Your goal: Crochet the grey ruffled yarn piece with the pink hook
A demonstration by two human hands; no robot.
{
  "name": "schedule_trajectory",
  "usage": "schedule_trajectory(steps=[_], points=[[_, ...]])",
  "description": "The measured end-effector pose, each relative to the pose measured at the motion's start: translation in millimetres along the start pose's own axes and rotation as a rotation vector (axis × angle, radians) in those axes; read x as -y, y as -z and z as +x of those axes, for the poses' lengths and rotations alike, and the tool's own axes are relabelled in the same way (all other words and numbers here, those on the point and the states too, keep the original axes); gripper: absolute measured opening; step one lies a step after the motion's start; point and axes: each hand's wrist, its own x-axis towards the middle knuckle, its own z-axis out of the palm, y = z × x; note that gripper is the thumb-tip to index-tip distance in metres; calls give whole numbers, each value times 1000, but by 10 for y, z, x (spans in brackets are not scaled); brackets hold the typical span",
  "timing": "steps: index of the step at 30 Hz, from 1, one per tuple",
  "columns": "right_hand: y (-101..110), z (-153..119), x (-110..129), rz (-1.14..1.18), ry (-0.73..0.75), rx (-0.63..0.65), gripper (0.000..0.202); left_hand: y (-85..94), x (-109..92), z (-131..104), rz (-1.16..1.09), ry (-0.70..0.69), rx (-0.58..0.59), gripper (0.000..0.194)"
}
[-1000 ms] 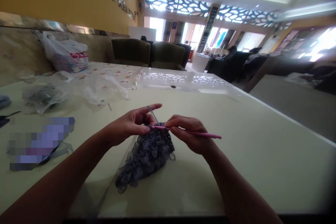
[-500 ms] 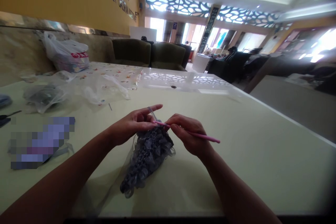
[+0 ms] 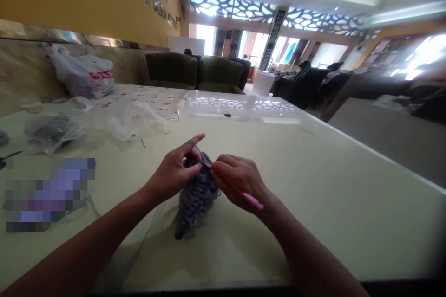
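A grey-blue, ruffled piece of crochet (image 3: 195, 199) hangs from my hands over the pale table, its lower end narrow and slightly blurred. My left hand (image 3: 179, 164) pinches its upper left edge between thumb and fingers, the index finger stretched out with a grey ribbon strand over it. In my right hand (image 3: 240, 176) is a pink crochet hook (image 3: 252, 201), gripped with the fingers closed around it. The hook's tip meets the top of the crochet beside my left thumb. A sheer grey ribbon (image 3: 148, 236) trails down from the work to the table's near edge.
On the left of the table (image 3: 331, 195) lie a blurred-out purple-blue item (image 3: 52, 195), dark scissors (image 3: 10, 155) and clear plastic bags (image 3: 55, 127). A full white bag (image 3: 83, 74) stands by the wall. Dark armchairs (image 3: 172, 70) line the far side; people sit beyond.
The crochet has turned more upright, its lower end swinging right. My right hand has moved slightly left and tilted the hook's handle downward. The view has shifted a little.
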Motion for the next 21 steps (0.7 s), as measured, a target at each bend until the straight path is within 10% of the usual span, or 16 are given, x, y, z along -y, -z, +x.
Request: schedule_trajectory(steps=[4,8,12,21], points=[[-207,-23,134,-317,-16,-235,27,-158,39,-38,-248,104,-89,72],[-234,-49,161,-310,47,-359,22,-108,104,0,-749,330,140,82],[-182,-75,83,-46,166,-400,15,11,132,32,-903,395,334,82],[37,-45,17,607,-148,-226,16,182,158,109,-806,284,284,85]])
